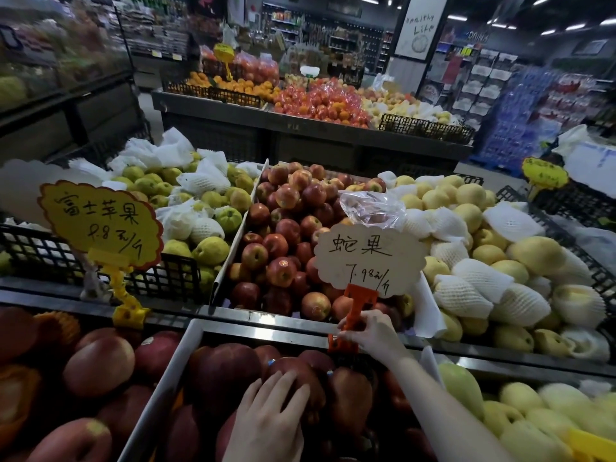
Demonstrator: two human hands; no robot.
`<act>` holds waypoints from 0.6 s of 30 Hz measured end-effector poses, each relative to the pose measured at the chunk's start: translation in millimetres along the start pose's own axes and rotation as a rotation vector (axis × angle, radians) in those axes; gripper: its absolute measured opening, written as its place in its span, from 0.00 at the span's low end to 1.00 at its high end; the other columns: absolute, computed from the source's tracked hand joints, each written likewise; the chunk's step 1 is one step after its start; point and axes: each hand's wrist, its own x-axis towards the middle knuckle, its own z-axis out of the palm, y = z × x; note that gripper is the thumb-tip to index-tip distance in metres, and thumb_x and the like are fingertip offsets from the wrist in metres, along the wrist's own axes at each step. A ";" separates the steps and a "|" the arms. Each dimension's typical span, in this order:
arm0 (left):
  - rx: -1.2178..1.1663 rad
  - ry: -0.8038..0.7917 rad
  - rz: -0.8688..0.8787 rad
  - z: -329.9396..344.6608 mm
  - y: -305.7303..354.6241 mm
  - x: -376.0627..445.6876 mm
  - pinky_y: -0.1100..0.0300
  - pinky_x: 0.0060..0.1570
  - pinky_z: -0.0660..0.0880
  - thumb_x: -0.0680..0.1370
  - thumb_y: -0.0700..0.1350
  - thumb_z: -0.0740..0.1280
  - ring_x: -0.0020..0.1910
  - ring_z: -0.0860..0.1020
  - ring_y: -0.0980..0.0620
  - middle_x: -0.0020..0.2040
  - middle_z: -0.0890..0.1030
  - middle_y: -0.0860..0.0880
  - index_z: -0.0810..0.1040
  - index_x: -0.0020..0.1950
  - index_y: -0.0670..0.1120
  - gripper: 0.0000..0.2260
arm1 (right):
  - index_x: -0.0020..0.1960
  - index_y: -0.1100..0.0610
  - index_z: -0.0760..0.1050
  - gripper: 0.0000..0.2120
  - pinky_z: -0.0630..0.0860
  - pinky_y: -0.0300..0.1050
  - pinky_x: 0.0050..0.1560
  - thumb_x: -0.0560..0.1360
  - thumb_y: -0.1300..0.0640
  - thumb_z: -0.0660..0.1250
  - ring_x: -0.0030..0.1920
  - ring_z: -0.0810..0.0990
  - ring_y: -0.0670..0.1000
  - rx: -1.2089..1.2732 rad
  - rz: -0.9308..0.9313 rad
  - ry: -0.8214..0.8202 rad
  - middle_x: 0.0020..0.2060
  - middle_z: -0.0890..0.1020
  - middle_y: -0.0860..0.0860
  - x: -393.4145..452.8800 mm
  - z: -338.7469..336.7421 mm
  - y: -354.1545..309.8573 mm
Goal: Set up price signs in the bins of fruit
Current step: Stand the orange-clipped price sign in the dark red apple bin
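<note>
A beige cloud-shaped price sign with handwriting stands on an orange clip stem at the far rim of the near bin of dark red apples. My right hand is closed around that orange stem at the rim. Palm down, my left hand rests on a dark red apple in the same bin. A yellow price sign on a yellow clip stands at the rim to the left.
Behind the metal rim lie bins of green pears, red apples and yellow pears in foam nets. A crumpled plastic bag lies on the apples. Another yellow sign stands far right. More fruit tables sit behind.
</note>
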 end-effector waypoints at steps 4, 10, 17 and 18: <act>-0.023 -0.044 -0.033 -5.1 2.9 2.2 0.53 0.40 0.80 0.62 0.51 0.59 0.42 0.84 0.52 0.44 0.86 0.50 0.84 0.39 0.54 0.15 | 0.37 0.42 0.82 0.06 0.77 0.50 0.61 0.62 0.43 0.76 0.53 0.80 0.48 -0.007 0.067 0.009 0.46 0.84 0.49 1.5 4.9 6.4; -0.082 -0.193 -0.049 -20.3 6.3 2.7 0.57 0.37 0.81 0.61 0.54 0.60 0.42 0.84 0.54 0.46 0.84 0.51 0.75 0.46 0.57 0.15 | 0.52 0.56 0.81 0.19 0.76 0.45 0.60 0.64 0.51 0.78 0.53 0.82 0.51 0.057 0.197 0.067 0.50 0.85 0.51 -24.4 1.6 -28.5; -0.121 -0.372 -0.175 -70.2 34.7 15.8 0.58 0.65 0.67 0.73 0.53 0.63 0.64 0.71 0.51 0.67 0.69 0.53 0.69 0.63 0.53 0.18 | 0.45 0.52 0.80 0.02 0.81 0.47 0.46 0.73 0.55 0.71 0.47 0.81 0.49 0.424 0.295 0.253 0.46 0.85 0.51 -110.4 -44.3 -67.9; -0.155 -0.356 -0.186 -79.6 41.6 15.0 0.58 0.63 0.69 0.74 0.52 0.63 0.62 0.72 0.50 0.65 0.71 0.52 0.71 0.61 0.52 0.17 | 0.44 0.52 0.81 0.01 0.80 0.43 0.40 0.74 0.55 0.70 0.46 0.82 0.49 0.463 0.278 0.255 0.45 0.85 0.51 -126.5 -54.8 -76.8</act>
